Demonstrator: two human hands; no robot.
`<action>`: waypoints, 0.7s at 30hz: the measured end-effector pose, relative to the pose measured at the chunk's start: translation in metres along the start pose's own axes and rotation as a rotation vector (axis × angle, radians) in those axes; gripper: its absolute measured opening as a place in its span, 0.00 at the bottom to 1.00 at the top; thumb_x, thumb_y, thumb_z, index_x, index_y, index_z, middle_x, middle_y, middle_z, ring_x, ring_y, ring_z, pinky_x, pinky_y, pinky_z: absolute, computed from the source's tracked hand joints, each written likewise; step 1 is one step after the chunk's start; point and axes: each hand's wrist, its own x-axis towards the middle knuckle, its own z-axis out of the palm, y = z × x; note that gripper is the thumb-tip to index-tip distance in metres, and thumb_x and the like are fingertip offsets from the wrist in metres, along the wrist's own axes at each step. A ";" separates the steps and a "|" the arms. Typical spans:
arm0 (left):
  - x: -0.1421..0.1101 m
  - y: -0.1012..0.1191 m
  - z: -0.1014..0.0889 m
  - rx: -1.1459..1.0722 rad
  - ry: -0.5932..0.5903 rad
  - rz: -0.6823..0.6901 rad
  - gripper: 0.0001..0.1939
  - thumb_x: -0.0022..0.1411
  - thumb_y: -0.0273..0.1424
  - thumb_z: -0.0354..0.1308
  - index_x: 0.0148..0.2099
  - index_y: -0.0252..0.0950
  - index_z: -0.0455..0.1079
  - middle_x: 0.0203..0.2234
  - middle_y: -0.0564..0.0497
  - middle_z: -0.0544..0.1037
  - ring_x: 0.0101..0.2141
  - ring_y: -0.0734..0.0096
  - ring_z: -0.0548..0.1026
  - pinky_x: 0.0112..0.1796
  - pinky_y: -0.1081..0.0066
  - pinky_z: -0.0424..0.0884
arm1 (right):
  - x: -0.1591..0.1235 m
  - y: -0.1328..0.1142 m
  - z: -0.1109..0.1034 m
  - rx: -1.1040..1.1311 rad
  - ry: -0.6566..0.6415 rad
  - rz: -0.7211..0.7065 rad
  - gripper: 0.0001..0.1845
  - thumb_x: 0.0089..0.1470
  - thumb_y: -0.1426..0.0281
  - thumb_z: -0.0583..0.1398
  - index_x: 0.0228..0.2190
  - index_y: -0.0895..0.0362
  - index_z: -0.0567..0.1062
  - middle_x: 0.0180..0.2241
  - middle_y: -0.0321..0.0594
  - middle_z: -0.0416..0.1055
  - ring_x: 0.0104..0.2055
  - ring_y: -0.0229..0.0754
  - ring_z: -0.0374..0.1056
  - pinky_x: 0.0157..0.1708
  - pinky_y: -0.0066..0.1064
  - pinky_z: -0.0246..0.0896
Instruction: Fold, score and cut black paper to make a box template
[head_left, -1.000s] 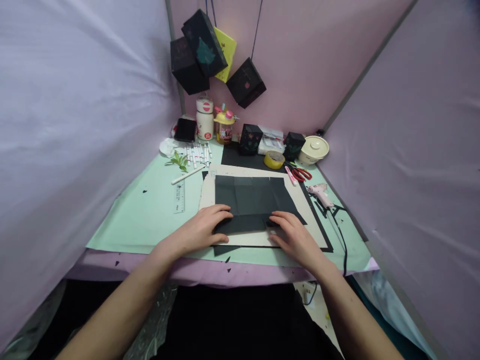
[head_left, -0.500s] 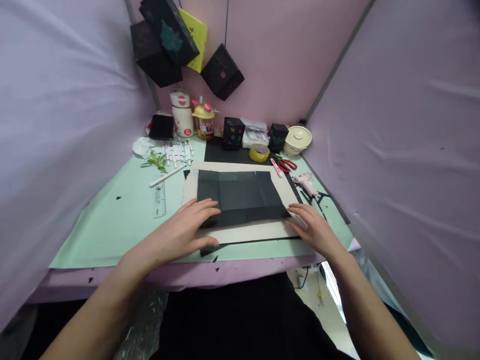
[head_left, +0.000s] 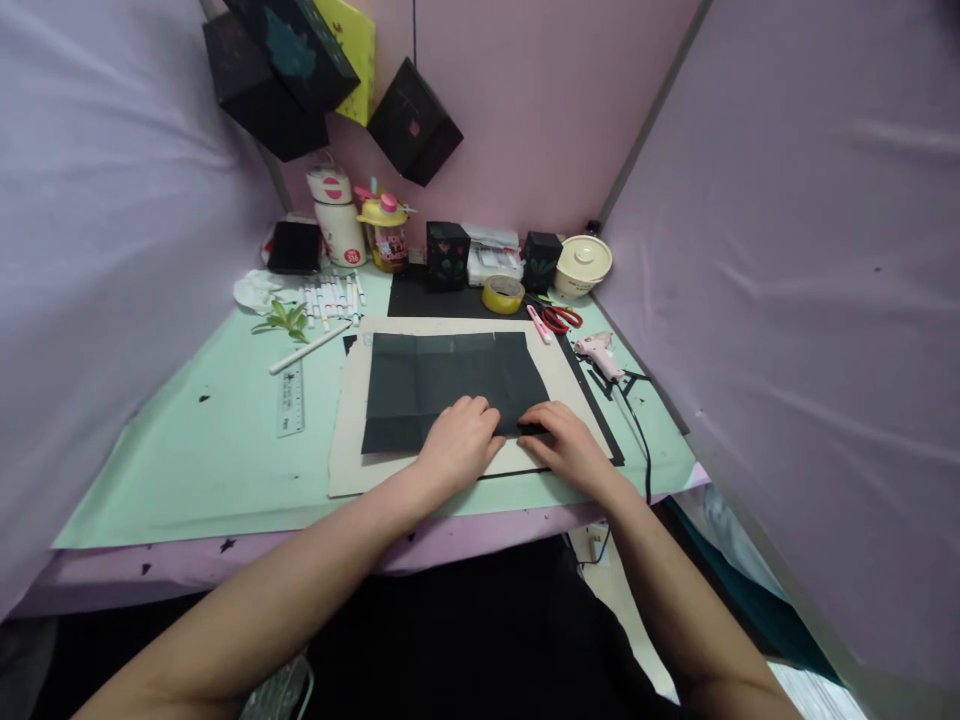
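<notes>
A creased sheet of black paper [head_left: 439, 375] lies on a pale board [head_left: 349, 425] in front of me. My left hand [head_left: 461, 440] rests on the sheet's near edge, fingers curled over the top and thumb close to the edge. At the near right corner, my right hand [head_left: 566, 445] pinches the paper between fingers and thumb. Only a short gap separates the two hands. Fold lines run across and along the sheet. The fingertips hide part of the near edge.
A pink glue gun [head_left: 598, 355] with a black cord lies at the right. Red-handled scissors [head_left: 559, 318], a pink cutter [head_left: 538, 325] and yellow tape [head_left: 502, 294] sit behind the board. To the left are a ruler [head_left: 291, 402], a white stick [head_left: 309, 349] and several markers [head_left: 330, 300].
My left hand has moved right along the near edge, and my right hand has come inward to the near right corner. Both have closed on the paper. The camera view has shifted slightly.
</notes>
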 end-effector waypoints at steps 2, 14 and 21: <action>-0.002 -0.001 0.001 -0.013 0.007 0.013 0.09 0.66 0.34 0.55 0.38 0.34 0.72 0.37 0.43 0.74 0.41 0.57 0.70 0.41 0.61 0.68 | -0.001 0.000 -0.001 0.005 -0.002 0.013 0.08 0.57 0.72 0.61 0.40 0.53 0.73 0.40 0.43 0.73 0.45 0.48 0.68 0.46 0.42 0.66; -0.002 -0.004 0.007 -0.072 0.053 0.030 0.12 0.67 0.35 0.53 0.35 0.36 0.75 0.35 0.45 0.75 0.39 0.60 0.70 0.42 0.62 0.67 | 0.009 0.001 0.002 -0.049 -0.072 -0.026 0.06 0.61 0.71 0.59 0.33 0.54 0.76 0.36 0.41 0.73 0.42 0.45 0.67 0.43 0.39 0.64; -0.005 -0.007 0.004 -0.181 0.058 -0.052 0.10 0.65 0.32 0.55 0.34 0.35 0.74 0.32 0.46 0.73 0.36 0.59 0.71 0.42 0.61 0.67 | 0.016 -0.001 -0.001 0.033 -0.097 0.082 0.07 0.60 0.71 0.59 0.31 0.56 0.76 0.35 0.40 0.71 0.40 0.42 0.68 0.42 0.36 0.63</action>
